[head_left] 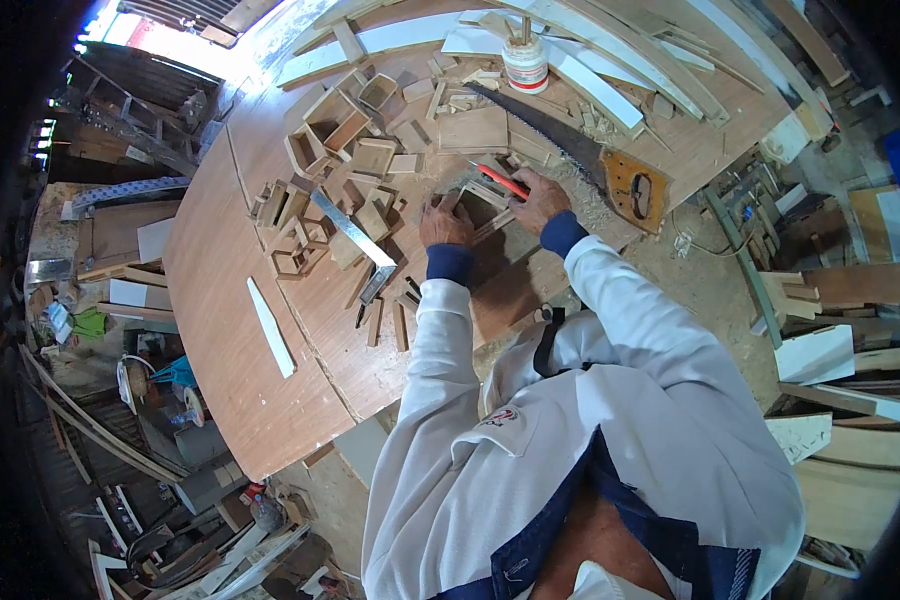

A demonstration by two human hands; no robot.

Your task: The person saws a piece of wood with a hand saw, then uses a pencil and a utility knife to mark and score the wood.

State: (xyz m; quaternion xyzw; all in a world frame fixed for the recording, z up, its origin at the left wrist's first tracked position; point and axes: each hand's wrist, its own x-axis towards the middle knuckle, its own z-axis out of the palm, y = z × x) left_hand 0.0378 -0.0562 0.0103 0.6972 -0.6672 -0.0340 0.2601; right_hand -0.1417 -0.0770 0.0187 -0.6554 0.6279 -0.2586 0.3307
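Workpiece: a small wooden frame (482, 205) lies flat on the workbench (220, 300), between the two hands, about mid-bench.
Left hand (444, 222): pressed palm-down on the frame's near-left part, fingers spread flat; it steadies rather than clasps.
Right hand (540, 198): fingers closed around a red-handled tool (503, 181), whose tip points left and far over the frame.
Handsaw (570, 150): lies just right of the right hand, blade running far-left, wooden handle nearest the bench's right edge.
Steel square (355, 240): lies left of the left hand, slanting.
Wood offcuts (355, 150): small blocks and open boxes scattered far and left of the frame.
Glue jar (525, 62): upright at the far side.
Sleeves: white with blue cuffs.
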